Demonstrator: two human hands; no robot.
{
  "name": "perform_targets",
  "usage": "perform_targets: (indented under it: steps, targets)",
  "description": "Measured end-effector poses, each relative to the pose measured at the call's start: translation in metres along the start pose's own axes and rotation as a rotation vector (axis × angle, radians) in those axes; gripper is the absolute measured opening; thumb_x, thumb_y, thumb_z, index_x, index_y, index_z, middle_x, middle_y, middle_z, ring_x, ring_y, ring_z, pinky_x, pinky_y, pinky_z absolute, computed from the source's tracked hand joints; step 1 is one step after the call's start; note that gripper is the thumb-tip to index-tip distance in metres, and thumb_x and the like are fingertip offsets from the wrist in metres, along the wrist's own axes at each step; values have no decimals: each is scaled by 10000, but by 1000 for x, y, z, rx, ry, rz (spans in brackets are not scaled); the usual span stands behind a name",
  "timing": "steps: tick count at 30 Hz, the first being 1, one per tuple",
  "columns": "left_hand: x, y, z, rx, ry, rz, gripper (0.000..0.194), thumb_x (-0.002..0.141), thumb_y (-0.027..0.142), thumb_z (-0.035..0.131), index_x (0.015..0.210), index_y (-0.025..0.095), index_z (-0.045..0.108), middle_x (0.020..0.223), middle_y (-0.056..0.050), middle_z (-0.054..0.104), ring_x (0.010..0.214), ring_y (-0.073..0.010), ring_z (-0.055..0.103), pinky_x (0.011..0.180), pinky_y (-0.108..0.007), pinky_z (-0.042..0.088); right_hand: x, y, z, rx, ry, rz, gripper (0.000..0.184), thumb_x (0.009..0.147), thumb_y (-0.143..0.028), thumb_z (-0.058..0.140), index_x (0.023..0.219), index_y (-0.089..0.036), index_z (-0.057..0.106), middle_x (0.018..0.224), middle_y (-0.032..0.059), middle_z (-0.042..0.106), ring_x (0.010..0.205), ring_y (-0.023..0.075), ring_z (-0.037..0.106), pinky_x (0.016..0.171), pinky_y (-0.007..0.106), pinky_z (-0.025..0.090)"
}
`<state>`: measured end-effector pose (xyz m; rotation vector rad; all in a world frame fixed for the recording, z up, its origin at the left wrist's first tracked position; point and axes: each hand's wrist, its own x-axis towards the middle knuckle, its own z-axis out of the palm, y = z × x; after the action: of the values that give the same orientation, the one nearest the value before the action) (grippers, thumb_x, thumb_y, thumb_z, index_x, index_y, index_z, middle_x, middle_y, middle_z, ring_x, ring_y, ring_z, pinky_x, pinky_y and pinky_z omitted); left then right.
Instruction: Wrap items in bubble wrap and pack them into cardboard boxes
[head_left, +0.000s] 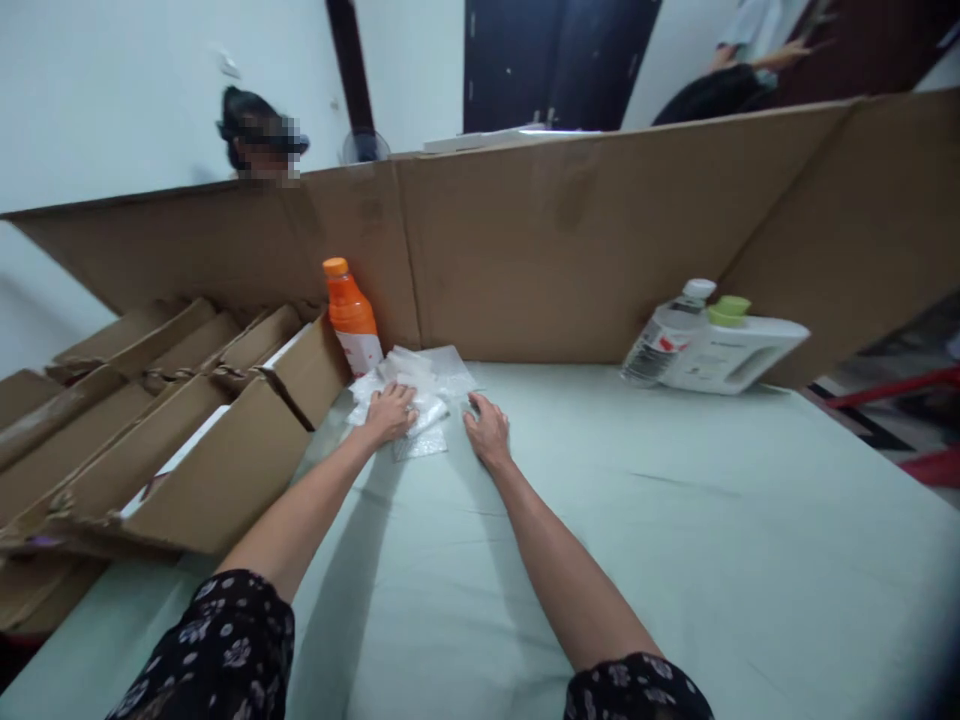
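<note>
A loose pile of clear bubble wrap (424, 443) lies on the pale green tabletop near the cardboard wall. My left hand (390, 412) is on top of this pile, its fingers curled down and closed on the plastic. Just to the right, my right hand (487, 428) rests at the pile's edge, thumb and fingers apart, with nothing seen in it. Right behind the pile, an orange bottle (352, 312) with an orange cap stands slightly tilted. Some of the plastic is hidden under my left hand.
Cardboard boxes (247, 470) with open compartments fill the left side. A cardboard wall (525, 260) closes off the back of the table (675, 560). A clear water bottle (660, 340) and a white jug (727, 355) with a green cap stand at back right. Two people (255, 130) are beyond the wall.
</note>
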<state>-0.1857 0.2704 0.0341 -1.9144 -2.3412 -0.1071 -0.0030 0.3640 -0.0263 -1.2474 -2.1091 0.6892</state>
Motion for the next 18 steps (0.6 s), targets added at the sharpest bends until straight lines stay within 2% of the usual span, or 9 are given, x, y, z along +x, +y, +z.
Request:
perform_targets:
  steps: [2, 5, 8, 10, 12, 13, 15, 16, 18]
  targets:
    - [-5, 2, -7, -9, 8, -30, 473, 921, 396, 653, 1343, 193, 584, 1478, -144, 534, 1338, -317, 518, 1097, -560, 435, 2, 1, 0, 6, 0, -9, 431, 889, -230, 508, 1296, -189, 641, 1298, 104, 705, 1228, 265, 596, 1084, 428, 385]
    - [-32, 4, -35, 2, 86, -67, 522, 910, 340, 618, 1409, 204, 549, 1590, -151, 439, 1472, -325, 388, 1200, -524, 318, 5, 2, 1, 27, 9, -20, 402, 871, -234, 515, 1237, -190, 674, 1266, 104, 720, 1209, 271, 609, 1086, 450, 386]
    - [-86, -7, -73, 46, 209, -91, 497, 956, 357, 500, 1436, 232, 522, 1639, -105, 379, 1550, -288, 256, 1266, -499, 178, 8, 4, 4, 69, 22, -22, 362, 852, -244, 523, 1159, -213, 712, 1219, 87, 742, 1179, 271, 625, 1080, 460, 394]
    - [-127, -28, -98, 89, 295, -166, 505, 954, 343, 469, 1431, 183, 513, 1625, -168, 381, 1549, -333, 250, 1260, -571, 130, 10, 6, 4, 109, 29, -17, 331, 833, -246, 529, 1089, -226, 738, 1173, 78, 757, 1154, 272, 637, 1079, 469, 398]
    - [-163, -56, -117, 180, 386, -346, 531, 921, 296, 468, 1420, 116, 500, 1510, -256, 496, 1455, -395, 404, 1195, -642, 212, 11, 6, 4, 156, 36, -7, 311, 809, -243, 535, 1031, -228, 753, 1134, 78, 767, 1136, 274, 646, 1079, 475, 401]
    - [-178, -69, -124, 227, 374, -439, 540, 907, 268, 456, 1413, 83, 493, 1378, -284, 599, 1351, -409, 516, 1139, -648, 288, 12, 5, 3, 182, 39, -1, 306, 800, -246, 536, 1012, -226, 756, 1121, 80, 769, 1127, 275, 650, 1076, 474, 406]
    - [-198, -89, -133, 289, 297, -589, 533, 886, 206, 415, 1388, 50, 503, 1068, -261, 730, 1077, -386, 676, 1002, -583, 422, 12, 3, 1, 239, 40, 9, 297, 784, -266, 544, 986, -224, 758, 1094, 81, 773, 1097, 276, 657, 1056, 467, 425]
    - [-205, -95, -134, 297, 255, -622, 527, 881, 178, 389, 1376, 48, 513, 948, -234, 746, 959, -366, 705, 943, -543, 454, 12, 2, -1, 271, 38, 11, 288, 776, -285, 553, 968, -222, 758, 1073, 80, 775, 1073, 275, 660, 1037, 459, 441]
    - [-215, -97, -133, 284, 231, -595, 531, 875, 153, 358, 1369, 70, 536, 858, -195, 749, 845, -330, 716, 879, -484, 477, 12, -2, -8, 339, 24, 10, 276, 759, -336, 577, 926, -209, 756, 1008, 81, 779, 1009, 269, 669, 971, 431, 482]
